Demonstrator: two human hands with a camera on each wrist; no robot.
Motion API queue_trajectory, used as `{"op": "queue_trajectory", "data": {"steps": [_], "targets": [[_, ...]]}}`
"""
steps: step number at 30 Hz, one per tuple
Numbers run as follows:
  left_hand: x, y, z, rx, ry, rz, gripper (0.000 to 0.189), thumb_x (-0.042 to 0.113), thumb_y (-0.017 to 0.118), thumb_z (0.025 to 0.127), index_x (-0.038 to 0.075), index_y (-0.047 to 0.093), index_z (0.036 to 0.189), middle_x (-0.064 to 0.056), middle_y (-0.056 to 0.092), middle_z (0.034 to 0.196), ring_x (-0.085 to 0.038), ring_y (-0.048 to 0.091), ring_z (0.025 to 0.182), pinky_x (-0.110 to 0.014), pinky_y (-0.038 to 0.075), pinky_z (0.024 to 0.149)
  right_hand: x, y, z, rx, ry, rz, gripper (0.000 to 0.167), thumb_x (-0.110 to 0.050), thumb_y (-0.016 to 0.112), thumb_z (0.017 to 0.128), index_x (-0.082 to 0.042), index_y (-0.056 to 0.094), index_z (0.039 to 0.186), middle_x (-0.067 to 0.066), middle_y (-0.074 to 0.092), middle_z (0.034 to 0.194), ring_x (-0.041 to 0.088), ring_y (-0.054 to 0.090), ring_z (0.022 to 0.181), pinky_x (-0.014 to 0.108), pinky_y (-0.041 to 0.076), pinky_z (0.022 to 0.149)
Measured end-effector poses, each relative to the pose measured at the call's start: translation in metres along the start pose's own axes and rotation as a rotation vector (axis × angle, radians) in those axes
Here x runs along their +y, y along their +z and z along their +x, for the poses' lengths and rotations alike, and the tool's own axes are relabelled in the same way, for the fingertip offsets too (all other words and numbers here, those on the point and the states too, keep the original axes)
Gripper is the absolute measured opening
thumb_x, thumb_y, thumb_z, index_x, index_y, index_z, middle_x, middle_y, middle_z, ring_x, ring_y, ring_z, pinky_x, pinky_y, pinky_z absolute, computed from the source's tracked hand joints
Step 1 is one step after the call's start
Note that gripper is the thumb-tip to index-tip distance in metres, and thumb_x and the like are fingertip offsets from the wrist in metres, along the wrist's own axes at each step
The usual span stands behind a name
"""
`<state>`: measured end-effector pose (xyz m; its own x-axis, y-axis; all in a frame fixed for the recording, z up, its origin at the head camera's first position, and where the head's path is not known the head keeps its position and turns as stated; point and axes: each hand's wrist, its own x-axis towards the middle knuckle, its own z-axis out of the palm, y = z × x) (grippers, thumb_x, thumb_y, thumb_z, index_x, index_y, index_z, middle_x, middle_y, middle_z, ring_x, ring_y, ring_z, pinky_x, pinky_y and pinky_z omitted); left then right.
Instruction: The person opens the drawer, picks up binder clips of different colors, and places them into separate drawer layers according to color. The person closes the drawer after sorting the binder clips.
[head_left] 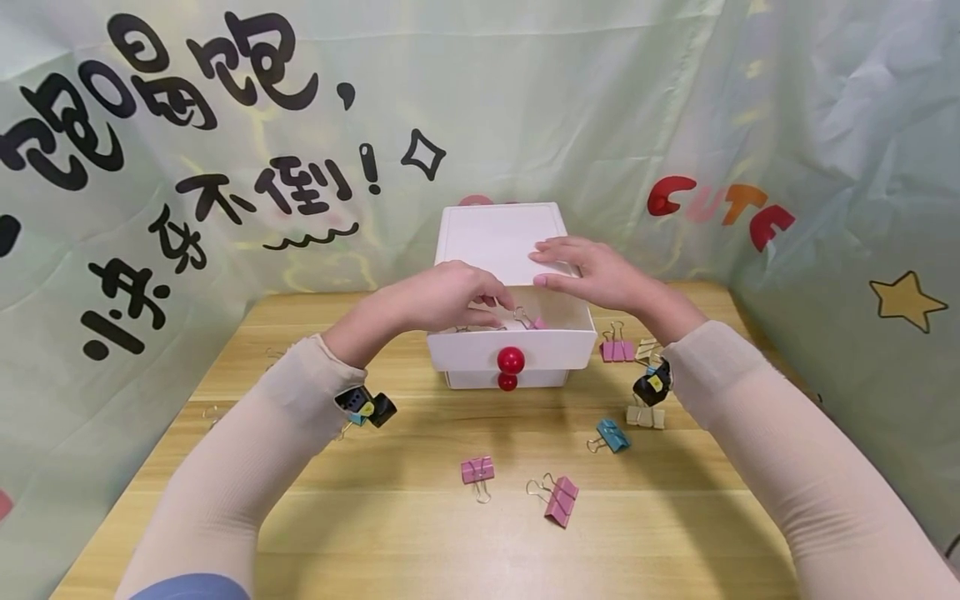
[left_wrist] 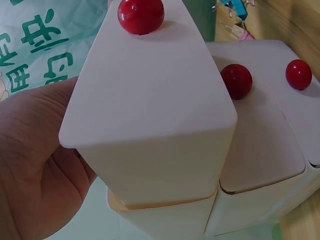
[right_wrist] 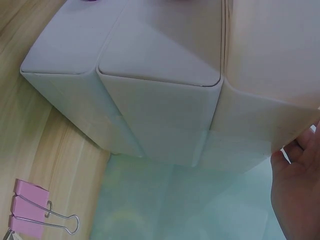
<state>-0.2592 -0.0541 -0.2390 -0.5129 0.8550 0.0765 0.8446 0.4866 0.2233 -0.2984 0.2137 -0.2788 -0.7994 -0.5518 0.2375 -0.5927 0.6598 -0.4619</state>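
Note:
A white drawer box (head_left: 495, 237) stands at the back of the table, its top drawer (head_left: 465, 352) pulled out toward me. Over the drawer's left side hovers my left hand (head_left: 457, 296), fingers bent down into the opening with thumb and fingertips apart. A pink binder clip (head_left: 537, 323) shows inside. My right hand (head_left: 592, 271) rests at the box's top right front edge, fingers spread and fairly straight. In the left wrist view the drawer front with its red knob (left_wrist: 141, 16) hides the left fingers. The right wrist view shows the right hand (right_wrist: 302, 180) beside the top drawer's wall.
On the wooden table (head_left: 420, 517) lie two pink binder clips (head_left: 477, 470) (head_left: 561, 501) and a blue one (head_left: 613, 436). Right of the box are another pink clip (head_left: 617, 350) and a cream clip (head_left: 647, 417). A printed cloth (head_left: 600, 108) hangs behind.

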Motion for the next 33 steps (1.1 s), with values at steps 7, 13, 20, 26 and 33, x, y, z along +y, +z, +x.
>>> {"op": "queue_trajectory", "data": {"steps": [7, 13, 20, 26, 33], "targets": [[0.002, -0.004, -0.009, 0.036, 0.003, -0.007, 0.026, 0.027, 0.065, 0.096, 0.011, 0.070, 0.117, 0.002, 0.070, 0.112, -0.013, 0.064, 0.101, -0.031, 0.050, 0.091, 0.000, 0.000, 0.000, 0.003, -0.006, 0.003, 0.057, -0.049, 0.063, 0.092, -0.018, 0.057, 0.139, 0.003, 0.044, 0.150, 0.026, 0.034, 0.140, 0.054, 0.026, 0.112], [0.006, -0.003, -0.022, 0.084, 0.018, 0.021, 0.033, 0.034, 0.063, 0.097, 0.013, 0.069, 0.122, 0.003, 0.067, 0.119, -0.011, 0.061, 0.107, -0.033, 0.048, 0.094, 0.001, 0.000, 0.000, 0.001, 0.004, 0.007, 0.057, -0.049, 0.063, 0.092, -0.018, 0.057, 0.140, 0.002, 0.043, 0.150, 0.026, 0.033, 0.140, 0.055, 0.027, 0.111], [0.016, 0.001, -0.038, 0.131, 0.077, 0.030, 0.032, 0.034, 0.063, 0.097, 0.012, 0.069, 0.120, 0.002, 0.068, 0.116, -0.012, 0.062, 0.106, -0.033, 0.049, 0.094, 0.001, 0.000, 0.001, -0.002, 0.005, 0.007, 0.057, -0.049, 0.063, 0.093, -0.018, 0.056, 0.140, 0.002, 0.042, 0.151, 0.026, 0.032, 0.141, 0.056, 0.026, 0.111], [0.022, 0.007, -0.051, 0.157, 0.125, 0.024, 0.029, 0.032, 0.065, 0.096, 0.013, 0.069, 0.118, 0.004, 0.067, 0.113, -0.011, 0.061, 0.099, -0.031, 0.050, 0.088, 0.000, 0.000, 0.001, -0.005, 0.009, -0.004, 0.058, -0.049, 0.063, 0.093, -0.018, 0.056, 0.141, 0.003, 0.042, 0.151, 0.026, 0.032, 0.141, 0.057, 0.025, 0.111], [0.025, 0.014, -0.061, 0.181, 0.168, 0.024, 0.031, 0.031, 0.068, 0.094, 0.010, 0.069, 0.117, 0.001, 0.067, 0.110, -0.013, 0.062, 0.100, -0.031, 0.050, 0.090, 0.000, 0.001, 0.000, 0.000, 0.016, -0.004, 0.058, -0.049, 0.063, 0.092, -0.019, 0.056, 0.141, 0.003, 0.042, 0.151, 0.027, 0.031, 0.141, 0.057, 0.026, 0.111]]}}
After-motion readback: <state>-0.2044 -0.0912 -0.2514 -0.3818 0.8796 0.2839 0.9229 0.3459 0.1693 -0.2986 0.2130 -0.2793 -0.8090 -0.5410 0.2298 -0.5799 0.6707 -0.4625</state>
